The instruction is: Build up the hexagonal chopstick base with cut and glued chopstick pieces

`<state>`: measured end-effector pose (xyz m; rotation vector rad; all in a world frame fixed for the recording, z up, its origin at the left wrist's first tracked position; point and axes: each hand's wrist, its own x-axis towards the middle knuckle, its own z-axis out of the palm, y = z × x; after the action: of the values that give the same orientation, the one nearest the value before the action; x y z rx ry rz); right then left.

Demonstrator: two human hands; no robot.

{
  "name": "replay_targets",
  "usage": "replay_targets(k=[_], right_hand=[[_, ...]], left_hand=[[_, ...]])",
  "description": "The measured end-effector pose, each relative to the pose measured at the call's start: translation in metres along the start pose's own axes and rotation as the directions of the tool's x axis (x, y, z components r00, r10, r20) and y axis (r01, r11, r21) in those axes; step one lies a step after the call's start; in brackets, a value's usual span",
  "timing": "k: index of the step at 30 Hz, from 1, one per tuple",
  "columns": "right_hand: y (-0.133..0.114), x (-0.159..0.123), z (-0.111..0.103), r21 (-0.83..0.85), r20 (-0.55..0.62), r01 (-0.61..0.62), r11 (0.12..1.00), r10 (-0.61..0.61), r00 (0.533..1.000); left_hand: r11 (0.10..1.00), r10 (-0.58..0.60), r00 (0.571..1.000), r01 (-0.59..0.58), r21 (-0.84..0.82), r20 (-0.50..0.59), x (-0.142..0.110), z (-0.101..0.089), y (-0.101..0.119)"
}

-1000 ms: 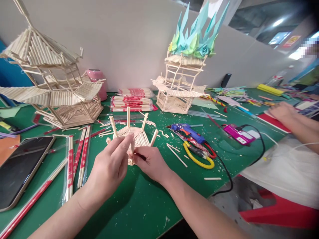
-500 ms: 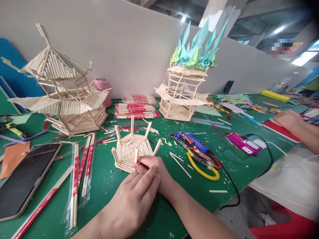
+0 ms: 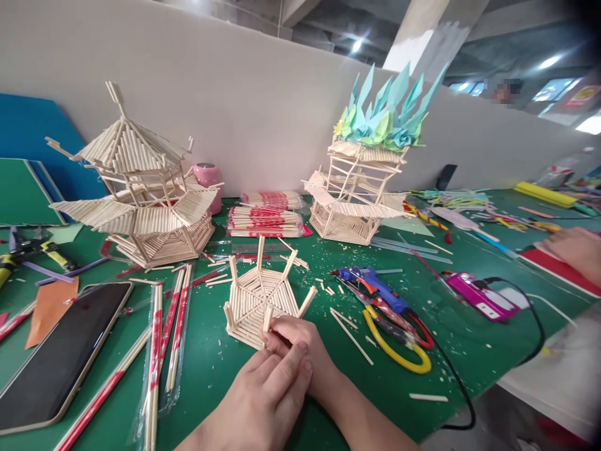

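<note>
A six-sided base (image 3: 244, 316) made of thin wooden sticks lies on the green table, with short wooden posts (image 3: 260, 254) standing at its corners. At the near corner, the fingertips of my right hand (image 3: 305, 347) pinch one wooden post (image 3: 267, 318). My left hand (image 3: 260, 394) is closed just in front, its fingers pressed together against my right hand. Whatever its fingertips hold is hidden. A blue glue gun (image 3: 373, 287) and yellow-handled scissors (image 3: 397, 351) lie to the right of my hands.
Two stick pavilions (image 3: 154, 213) (image 3: 350, 210) stand at the back, wrapped stick bundles (image 3: 265, 220) between them. A phone (image 3: 66, 357) and packaged sticks (image 3: 154, 363) lie left. A black cord (image 3: 462, 382), a purple power strip (image 3: 483, 297) and another person's hand (image 3: 575, 250) are right.
The view has shifted, so the scene sits lower and further right. My hands stay at the same near post. The other person's hand is now closer to the picture's right edge.
</note>
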<state>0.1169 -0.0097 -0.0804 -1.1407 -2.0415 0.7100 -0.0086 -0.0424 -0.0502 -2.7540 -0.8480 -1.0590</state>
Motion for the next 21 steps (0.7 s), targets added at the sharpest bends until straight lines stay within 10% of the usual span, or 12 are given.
replay_targets(k=[11,16,21], right_hand=[[0.000,-0.001,0.001,-0.031,-0.013,0.025,0.999,-0.025,1.000],[-0.001,-0.001,-0.001,-0.033,-0.016,0.048,0.998,-0.048,0.999],[-0.002,0.001,-0.002,-0.023,-0.028,0.052,0.998,-0.053,0.998]], left_hand=[[0.981,-0.195,0.971,0.195,-0.013,-0.138,-0.029,-0.009,-0.009],[0.792,-0.609,0.786,0.610,-0.026,-0.103,-0.043,-0.015,-0.035],[0.677,-0.736,0.677,0.736,-0.018,0.002,-0.042,-0.012,-0.054]])
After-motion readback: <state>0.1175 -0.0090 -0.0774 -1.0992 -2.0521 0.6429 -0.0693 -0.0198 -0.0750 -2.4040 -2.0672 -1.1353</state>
